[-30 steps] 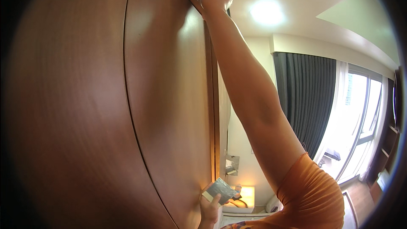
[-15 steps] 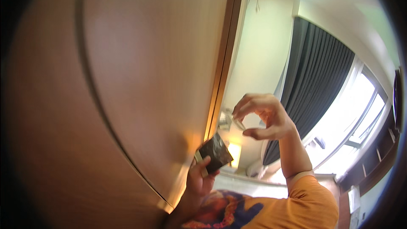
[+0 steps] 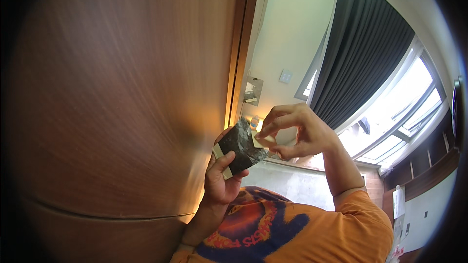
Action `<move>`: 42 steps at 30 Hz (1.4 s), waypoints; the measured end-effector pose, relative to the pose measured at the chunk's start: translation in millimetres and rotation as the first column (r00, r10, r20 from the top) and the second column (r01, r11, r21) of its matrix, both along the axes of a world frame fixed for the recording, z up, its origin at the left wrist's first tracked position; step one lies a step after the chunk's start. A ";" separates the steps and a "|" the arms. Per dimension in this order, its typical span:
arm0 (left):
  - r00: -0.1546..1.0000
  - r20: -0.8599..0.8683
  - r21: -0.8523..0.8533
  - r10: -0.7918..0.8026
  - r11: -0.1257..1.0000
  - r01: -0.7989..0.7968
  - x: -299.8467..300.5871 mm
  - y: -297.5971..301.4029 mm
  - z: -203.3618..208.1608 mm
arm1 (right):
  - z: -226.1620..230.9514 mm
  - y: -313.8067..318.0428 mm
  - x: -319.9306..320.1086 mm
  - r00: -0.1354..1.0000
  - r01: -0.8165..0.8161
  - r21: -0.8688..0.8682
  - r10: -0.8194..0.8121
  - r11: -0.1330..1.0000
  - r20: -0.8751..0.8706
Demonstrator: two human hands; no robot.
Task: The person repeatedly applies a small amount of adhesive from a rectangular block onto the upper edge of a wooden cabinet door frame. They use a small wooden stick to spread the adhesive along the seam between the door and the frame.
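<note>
Two hands meet before a brown wooden door (image 3: 122,92): my left hand (image 3: 222,180) grips a dark marbled pad (image 3: 240,147), my right hand (image 3: 295,134) pinches a pale strip (image 3: 261,140) at its edge, seemingly only partly peeled.

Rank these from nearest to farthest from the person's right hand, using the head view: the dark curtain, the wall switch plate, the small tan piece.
1. small tan piece, pinched in the right hand
2. wall switch plate, above it
3. dark curtain, upper right
</note>
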State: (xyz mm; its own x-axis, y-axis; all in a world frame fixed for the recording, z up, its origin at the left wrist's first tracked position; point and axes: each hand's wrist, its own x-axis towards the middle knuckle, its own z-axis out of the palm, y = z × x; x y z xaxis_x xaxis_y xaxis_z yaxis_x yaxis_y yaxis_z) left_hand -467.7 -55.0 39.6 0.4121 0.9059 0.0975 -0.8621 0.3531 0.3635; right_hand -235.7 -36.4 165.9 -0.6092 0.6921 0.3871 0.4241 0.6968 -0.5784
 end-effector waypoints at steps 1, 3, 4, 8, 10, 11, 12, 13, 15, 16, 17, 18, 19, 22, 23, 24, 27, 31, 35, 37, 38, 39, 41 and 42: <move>1.000 0.002 0.025 0.008 1.000 -0.008 0.8 -0.1 -0.2 | 1.1 1.7 2.1 1.000 0.021 0.014 -0.022 1.000 0.015; 0.996 -0.052 0.054 0.068 0.996 -0.065 3.8 -0.9 -0.4 | 4.9 1.3 8.9 0.979 0.137 0.062 -0.145 0.989 0.146; 0.994 -0.043 0.092 0.103 0.991 -0.099 6.4 -1.8 0.0 | 7.9 0.0 13.3 0.978 0.165 0.082 -0.174 0.983 0.115; 0.912 -0.257 0.324 0.319 0.918 -0.230 20.9 1.8 -1.6 | 12.3 -4.6 26.0 0.969 0.217 0.143 -0.230 0.966 0.089; 0.852 -0.334 0.384 0.403 0.884 -0.268 22.8 2.0 -1.5 | 8.3 -4.0 22.7 0.972 0.174 0.228 -0.204 0.958 0.116; 0.842 -0.335 0.390 0.422 0.876 -0.284 23.3 2.9 -1.6 | 5.1 -2.4 18.7 0.969 0.142 0.255 -0.187 0.956 0.160; 0.828 -0.366 0.397 0.425 0.876 -0.274 22.2 3.5 -1.6 | 2.3 0.0 14.4 0.970 0.127 0.271 -0.177 0.954 0.166; 0.818 -0.378 0.413 0.433 0.870 -0.270 20.9 4.3 -1.9 | 0.2 3.3 10.7 0.969 0.109 0.285 -0.165 0.952 0.184; 0.802 -0.403 0.440 0.441 0.862 -0.253 17.5 5.5 -2.3 | -1.7 8.3 5.3 0.964 0.078 0.302 -0.149 0.950 0.222; 0.795 -0.418 0.449 0.440 0.860 -0.240 15.8 5.8 -2.6 | -2.1 9.9 3.7 0.961 0.076 0.308 -0.152 0.948 0.230; 0.792 -0.427 0.460 0.437 0.859 -0.226 13.9 6.4 -3.2 | -3.4 12.0 1.7 0.959 0.075 0.315 -0.155 0.946 0.238; 0.780 -0.445 0.460 0.441 0.859 -0.223 12.7 6.6 -3.6 | -4.5 13.5 0.5 0.958 0.075 0.321 -0.158 0.944 0.239; 0.772 -0.458 0.461 0.440 0.860 -0.217 12.3 7.1 -4.4 | -6.3 15.1 -0.7 0.955 0.068 0.336 -0.159 0.939 0.251; 0.773 -0.450 0.491 0.448 0.847 -0.205 12.9 10.3 -7.5 | -13.8 17.0 -2.0 0.945 0.068 0.362 -0.176 0.930 0.275; 0.783 -0.438 0.494 0.441 0.846 -0.200 13.0 10.7 -8.6 | -16.2 16.6 -1.7 0.940 0.073 0.362 -0.185 0.929 0.285; 0.771 -0.449 0.505 0.451 0.840 -0.197 12.8 11.0 -9.8 | -18.1 16.3 -1.2 0.937 0.075 0.364 -0.190 0.928 0.293; 0.758 -0.467 0.506 0.455 0.841 -0.192 12.4 10.8 -13.5 | -22.9 14.1 0.8 0.941 0.076 0.325 -0.176 0.943 0.290; 0.744 -0.464 0.485 0.481 0.841 -0.241 17.9 10.9 -19.6 | -29.5 11.9 11.1 0.929 0.051 0.279 -0.148 0.959 0.338; 0.712 -0.454 0.469 0.535 0.823 -0.319 24.3 7.3 -24.0 | -36.5 4.4 40.6 0.983 0.124 0.022 -0.126 0.992 0.131; 0.702 -0.457 0.482 0.546 0.815 -0.321 25.5 5.1 -25.3 | -37.7 1.1 58.7 0.984 0.167 -0.160 -0.174 0.973 -0.031; 0.699 -0.451 0.479 0.555 0.811 -0.335 25.3 4.4 -27.0 | -41.4 2.4 62.8 0.973 0.170 -0.213 -0.198 0.962 -0.121; 0.703 -0.452 0.468 0.549 0.817 -0.338 26.0 3.4 -28.7 | -45.5 6.5 64.3 0.952 0.162 -0.251 -0.218 0.954 -0.213; 0.682 -0.497 0.444 0.536 0.833 -0.330 28.0 -3.2 -35.9 | -49.8 13.3 67.2 0.907 0.088 -0.300 -0.201 0.950 -0.369; 0.679 -0.503 0.427 0.535 0.837 -0.343 27.9 -6.4 -41.4 | -51.2 19.6 66.3 0.904 0.053 -0.244 -0.150 0.968 -0.400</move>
State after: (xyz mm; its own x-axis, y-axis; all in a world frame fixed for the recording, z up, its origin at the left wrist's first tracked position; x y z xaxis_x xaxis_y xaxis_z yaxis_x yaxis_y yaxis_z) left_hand -439.8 -61.5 -1.7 0.0322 0.9670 0.2526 -0.4700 -0.2084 0.8577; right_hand -169.4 -16.8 114.7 -0.3501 0.8388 0.4170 0.1747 0.4958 -0.8507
